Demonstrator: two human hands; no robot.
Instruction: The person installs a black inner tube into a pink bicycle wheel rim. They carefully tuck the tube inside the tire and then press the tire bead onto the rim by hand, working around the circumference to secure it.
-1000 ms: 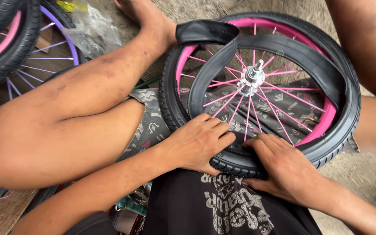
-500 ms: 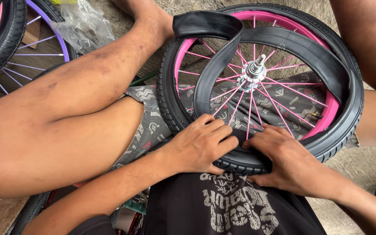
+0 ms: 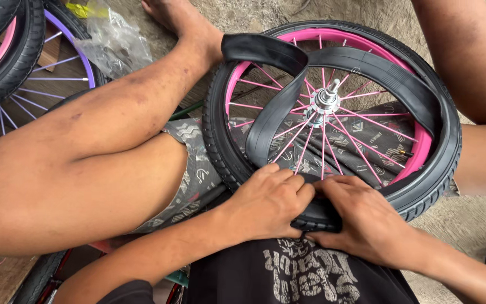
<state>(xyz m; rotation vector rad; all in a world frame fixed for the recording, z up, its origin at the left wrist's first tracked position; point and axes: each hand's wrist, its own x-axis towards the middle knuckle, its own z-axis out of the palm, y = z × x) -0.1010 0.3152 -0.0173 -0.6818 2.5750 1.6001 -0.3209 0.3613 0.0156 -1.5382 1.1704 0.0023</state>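
Observation:
A small bicycle wheel lies flat between my legs, with a pink rim [image 3: 415, 147], pink spokes, a silver hub [image 3: 325, 101] and a black tyre [image 3: 449, 141]. A limp black inner tube [image 3: 277, 107] loops loosely across the wheel, partly out of the tyre. My left hand [image 3: 268, 202] and my right hand [image 3: 361, 217] sit side by side on the near edge of the tyre, fingers curled over it and pressing the tube and tyre there. The tyre's near edge is hidden under my hands.
My bare left leg [image 3: 102, 146] is folded to the left of the wheel, my right leg [image 3: 468, 62] at the right. Other wheels with a purple rim [image 3: 80, 56] and black tyres lie at the upper left, beside a clear plastic bag [image 3: 113, 39]. Dirt ground lies beyond.
Both hands have stayed on the near edge of the tyre and drawn closer together. The view has shifted slightly, and the wheel sits a little further right.

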